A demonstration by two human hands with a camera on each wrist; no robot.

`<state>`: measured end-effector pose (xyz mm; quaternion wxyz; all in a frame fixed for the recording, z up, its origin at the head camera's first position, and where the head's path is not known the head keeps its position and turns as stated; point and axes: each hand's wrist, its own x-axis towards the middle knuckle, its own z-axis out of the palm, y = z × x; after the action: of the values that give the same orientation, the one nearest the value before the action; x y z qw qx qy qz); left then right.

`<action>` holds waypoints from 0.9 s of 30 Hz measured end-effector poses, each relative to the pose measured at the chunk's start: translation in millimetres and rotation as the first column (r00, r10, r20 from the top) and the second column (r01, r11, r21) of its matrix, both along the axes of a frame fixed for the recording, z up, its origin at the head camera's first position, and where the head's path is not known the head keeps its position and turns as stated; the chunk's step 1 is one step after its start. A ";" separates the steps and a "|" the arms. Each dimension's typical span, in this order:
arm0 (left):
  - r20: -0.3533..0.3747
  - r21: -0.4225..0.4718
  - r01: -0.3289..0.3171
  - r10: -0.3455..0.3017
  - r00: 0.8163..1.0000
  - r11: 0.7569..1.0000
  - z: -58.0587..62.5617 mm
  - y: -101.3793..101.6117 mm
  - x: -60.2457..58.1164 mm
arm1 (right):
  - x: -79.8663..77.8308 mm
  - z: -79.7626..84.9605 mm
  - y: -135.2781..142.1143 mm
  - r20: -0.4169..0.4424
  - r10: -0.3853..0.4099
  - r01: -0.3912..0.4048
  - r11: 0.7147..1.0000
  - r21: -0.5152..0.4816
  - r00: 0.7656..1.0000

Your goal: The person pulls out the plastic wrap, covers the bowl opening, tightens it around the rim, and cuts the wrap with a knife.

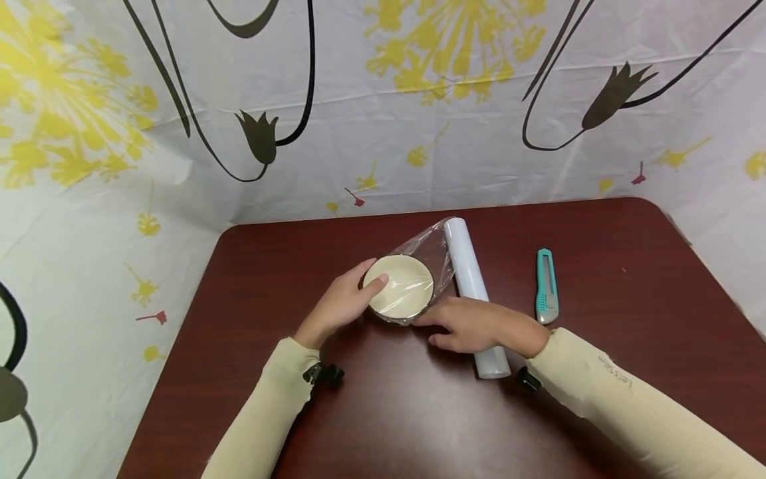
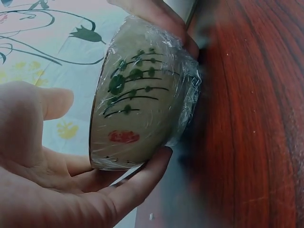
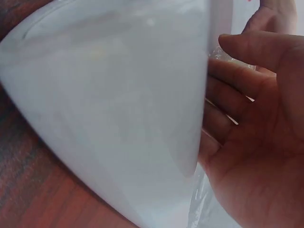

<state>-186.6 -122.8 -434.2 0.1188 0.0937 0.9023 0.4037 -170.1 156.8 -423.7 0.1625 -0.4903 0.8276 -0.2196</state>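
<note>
A cream bowl (image 1: 399, 293) stands near the middle of the table, wrapped in clear plastic film (image 1: 429, 247) that stretches from it to a white roll of cling film (image 1: 465, 259). My left hand (image 1: 344, 298) grips the bowl from the left, thumb over the rim and fingers around its outside. Green and red painted marks (image 2: 135, 85) show on the bowl's side under wrinkled film in the left wrist view. My right hand (image 1: 469, 324) reaches across the roll, fingers extended, fingertips at the film on the bowl's near right side. The roll (image 3: 109, 114) fills much of the right wrist view.
A teal utility knife (image 1: 546, 287) lies on the dark red-brown table (image 1: 628, 266), right of the roll. Behind the table's far edge hangs a white cloth (image 1: 359, 159) printed with flowers. Dark wrist cameras (image 1: 323, 374) sit at both sleeves.
</note>
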 end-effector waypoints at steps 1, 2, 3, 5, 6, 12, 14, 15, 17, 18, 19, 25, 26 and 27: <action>-0.006 -0.003 0.000 0.000 1.000 1.000 0.4 0.4 0.3 | 0.2 0.1 0.0 -0.003 0.003 -0.003 1.000 0.001 1.000; -0.013 -0.004 0.001 -0.001 1.000 1.000 0.5 0.7 0.5 | 0.4 -0.2 -0.2 -0.002 0.003 -0.003 1.000 0.005 1.000; -0.018 -0.003 0.000 0.000 1.000 1.000 0.6 0.7 0.7 | 0.7 -0.4 -0.8 -0.001 0.002 -0.002 1.000 0.010 1.000; -0.022 0.001 0.001 -0.001 1.000 1.000 0.9 1.0 0.8 | 4.0 5.1 -4.1 0.016 -0.020 0.020 0.999 0.034 1.000; -0.022 0.003 0.002 -0.002 1.000 1.000 0.7 1.1 0.6 | 4.0 4.6 -4.6 0.015 -0.020 0.019 0.999 0.037 1.000; -0.021 0.012 0.010 -0.010 1.000 1.000 -7.6 -1.0 -2.6 | 1.3 -1.5 -3.2 -0.020 0.010 -0.010 1.000 0.025 1.000; -0.018 0.020 0.012 -0.012 1.000 1.000 -9.8 -1.4 -3.7 | 1.9 -1.6 -3.5 -0.022 0.006 -0.006 1.000 0.023 1.000; -0.014 0.024 0.013 -0.012 1.000 1.000 -10.7 -1.8 -4.0 | 2.5 -1.8 -3.5 -0.020 0.002 -0.002 1.000 0.023 1.000; -0.021 0.025 0.021 -0.020 1.000 0.999 -19.7 -4.9 -6.7 | 5.7 2.7 -4.3 -0.003 -0.013 0.013 1.000 0.022 1.000; -0.014 0.028 0.019 -0.018 1.000 0.999 -21.4 -5.9 -7.0 | 6.0 3.6 -3.0 0.002 -0.011 0.011 1.000 0.011 1.000; -0.002 0.021 0.006 -0.006 1.000 1.000 -21.5 -5.5 -6.6 | 6.0 5.3 -1.4 0.004 -0.008 0.008 1.000 -0.003 1.000; -0.032 -0.011 -0.030 0.030 0.999 0.999 -24.8 -10.4 -5.8 | -4.5 32.4 14.6 0.008 -0.122 0.121 0.973 -0.198 0.993; -0.024 0.000 -0.032 0.032 0.999 0.999 -17.7 -9.5 -2.8 | -8.0 37.5 16.8 0.009 -0.178 0.175 0.956 -0.234 0.984; -0.025 -0.004 -0.032 0.032 0.999 0.999 -14.4 -8.6 -0.9 | -11.7 42.1 18.5 0.024 -0.243 0.240 0.935 -0.260 0.970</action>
<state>-187.5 -131.4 -448.5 0.1012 0.0841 0.9060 0.4023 -181.8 175.3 -381.6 0.0646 -0.4030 0.8461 -0.3428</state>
